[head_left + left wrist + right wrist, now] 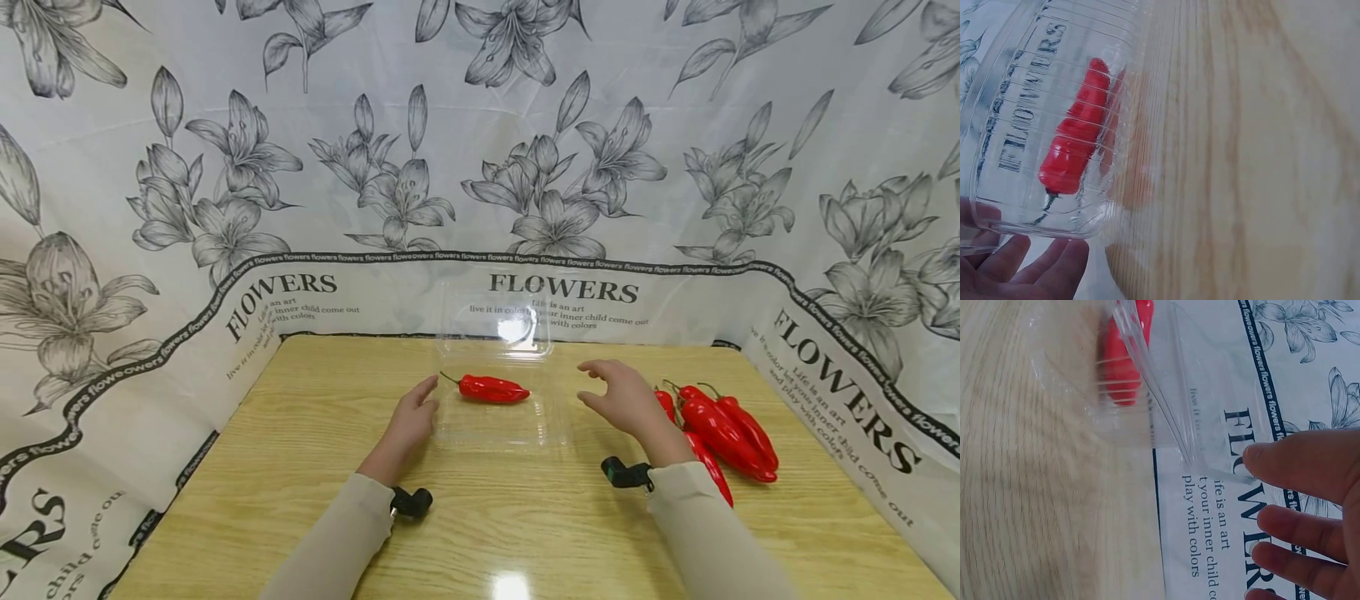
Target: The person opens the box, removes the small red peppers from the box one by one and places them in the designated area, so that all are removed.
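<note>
A clear plastic clamshell box [498,435] stands on the table with its lid [491,321] raised at the back. Inside lies one glossy red chili pepper [493,389], its thin dark stem pointing left. My left hand [410,421] is at the box's left side, and its fingertips [1075,253] meet the plastic wall in the left wrist view. To the right of the box, my right hand [622,402] hovers with thumb and fingers spread and nothing between them. The right wrist view shows its fingertips [1266,553] apart from the box, with the pepper [1124,369] seen through the plastic.
Several more red peppers [723,425] lie in a heap on the right, partly behind the right forearm. The wooden table [300,433] is bordered at the back and sides by a white curtain [420,287] printed with flowers and lettering. Each wrist carries a small black camera [626,472].
</note>
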A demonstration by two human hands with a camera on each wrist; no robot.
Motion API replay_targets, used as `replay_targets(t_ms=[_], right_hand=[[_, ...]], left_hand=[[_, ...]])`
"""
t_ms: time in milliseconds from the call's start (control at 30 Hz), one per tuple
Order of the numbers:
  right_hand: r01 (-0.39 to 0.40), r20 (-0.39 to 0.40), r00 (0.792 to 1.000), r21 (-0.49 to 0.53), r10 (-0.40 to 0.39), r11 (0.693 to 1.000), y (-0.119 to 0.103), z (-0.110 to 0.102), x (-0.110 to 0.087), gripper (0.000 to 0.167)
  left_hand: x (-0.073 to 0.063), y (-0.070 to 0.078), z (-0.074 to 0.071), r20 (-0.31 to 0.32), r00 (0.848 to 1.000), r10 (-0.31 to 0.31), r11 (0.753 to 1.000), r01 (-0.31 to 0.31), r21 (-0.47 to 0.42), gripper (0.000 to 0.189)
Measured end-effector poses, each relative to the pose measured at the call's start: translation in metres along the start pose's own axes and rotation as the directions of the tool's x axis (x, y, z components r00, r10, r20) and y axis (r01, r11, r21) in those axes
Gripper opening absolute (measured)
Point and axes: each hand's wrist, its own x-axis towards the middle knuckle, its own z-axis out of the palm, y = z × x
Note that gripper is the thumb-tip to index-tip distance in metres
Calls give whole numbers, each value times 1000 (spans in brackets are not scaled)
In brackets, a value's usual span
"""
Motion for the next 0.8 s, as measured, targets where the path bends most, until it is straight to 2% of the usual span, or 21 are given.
replay_targets(t_ms=[533, 800], right_hand=[[59, 27, 998, 48, -60, 997, -25, 23, 19, 44], [106, 67, 992, 69, -111, 992, -38, 35, 26, 43]], left_hand=[[-2, -1, 1, -1, 1000, 11, 1000, -11, 11, 50], [0, -2, 2, -1, 1000, 11, 1000, -11, 10, 49]])
